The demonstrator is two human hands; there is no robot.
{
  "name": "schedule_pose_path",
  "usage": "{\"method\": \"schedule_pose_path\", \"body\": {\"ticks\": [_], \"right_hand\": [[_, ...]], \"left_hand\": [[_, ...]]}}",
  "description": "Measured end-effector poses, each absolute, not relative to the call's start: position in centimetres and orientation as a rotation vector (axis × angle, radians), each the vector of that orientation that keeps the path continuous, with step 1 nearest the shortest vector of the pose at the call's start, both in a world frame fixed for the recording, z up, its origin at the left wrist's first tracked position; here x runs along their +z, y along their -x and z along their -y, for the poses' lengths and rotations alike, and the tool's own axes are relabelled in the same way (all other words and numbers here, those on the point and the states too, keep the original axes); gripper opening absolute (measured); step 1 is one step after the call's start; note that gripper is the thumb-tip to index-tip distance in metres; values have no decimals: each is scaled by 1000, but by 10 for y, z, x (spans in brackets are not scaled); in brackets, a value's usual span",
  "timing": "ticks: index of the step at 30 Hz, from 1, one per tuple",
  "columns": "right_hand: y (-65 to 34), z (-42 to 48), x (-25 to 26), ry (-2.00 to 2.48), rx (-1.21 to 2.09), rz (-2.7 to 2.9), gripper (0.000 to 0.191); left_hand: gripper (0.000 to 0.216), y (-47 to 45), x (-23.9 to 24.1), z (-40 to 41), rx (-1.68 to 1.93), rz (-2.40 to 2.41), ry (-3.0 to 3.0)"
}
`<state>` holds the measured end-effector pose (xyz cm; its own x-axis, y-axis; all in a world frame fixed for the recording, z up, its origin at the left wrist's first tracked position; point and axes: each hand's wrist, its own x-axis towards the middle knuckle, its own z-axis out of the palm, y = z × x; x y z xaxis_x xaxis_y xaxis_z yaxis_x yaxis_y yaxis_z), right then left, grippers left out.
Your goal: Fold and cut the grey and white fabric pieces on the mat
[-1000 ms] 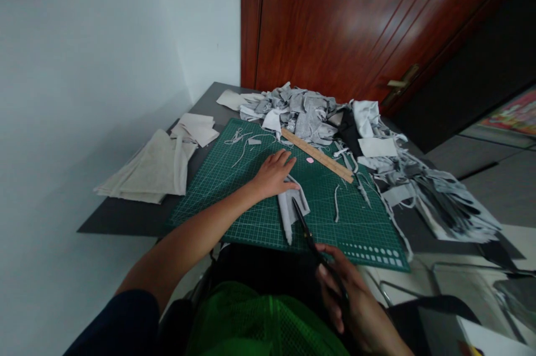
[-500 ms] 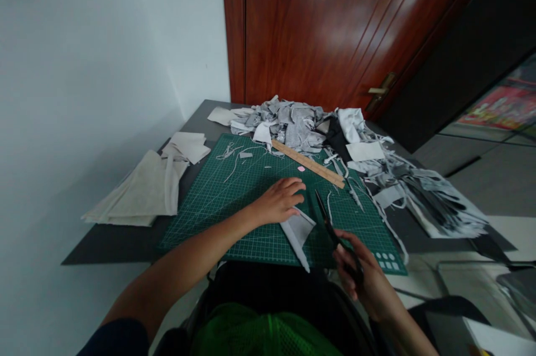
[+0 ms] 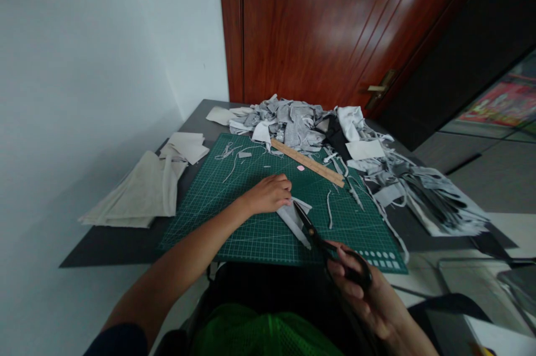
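Observation:
My left hand (image 3: 268, 194) presses flat on a small grey fabric piece (image 3: 293, 216) lying on the green cutting mat (image 3: 251, 177). My right hand (image 3: 360, 289) grips black scissors (image 3: 322, 241) by the handles at the mat's near edge. The blades point up and left and meet the fabric piece just right of my left fingers. A thin grey strip (image 3: 329, 208) lies on the mat to the right of the blades.
A wooden ruler (image 3: 307, 162) lies diagonally at the mat's far side, with a small pink chip (image 3: 300, 168) beside it. Grey fabric scraps (image 3: 293, 121) pile behind and to the right. Folded beige cloth (image 3: 142, 191) sits left of the mat. A red-brown door (image 3: 326, 27) stands behind.
Half a second ago the scissors were lifted off to the right of the fabric. They have swung back down and left onto the piece, and my left hand has shifted slightly on it.

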<state>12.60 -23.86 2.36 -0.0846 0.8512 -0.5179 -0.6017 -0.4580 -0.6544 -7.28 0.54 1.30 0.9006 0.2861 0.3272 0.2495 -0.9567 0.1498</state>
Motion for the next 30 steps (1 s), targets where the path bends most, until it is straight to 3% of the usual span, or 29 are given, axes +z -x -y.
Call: {"method": "schedule_pose_path", "body": {"ticks": [4,10,12,15,20,25,30], "right_hand": [[-132,228,26,947,1839,278,38],[-127,218,22,948,1645,250,40],[-128,214,23,960,1588,258,43],[-129,208,23,980,1517,285,46],[-125,200,19,1000,1438,304,50],[-122,194,7,1003,1393,309,53],[-131,189,-2,942,1441,292,50]], "left_hand": [[12,73,15,2,497,-261,-2830],[11,65,18,23,522,-109,-2795],[23,62,19,29,463,-97,-2759],[38,57,18,37,400,-272,-2757],[31,54,12,39,380,-615,-2786],[20,56,12,39,406,-285,-2796],[39,50,8,56,439,-146,-2801]]}}
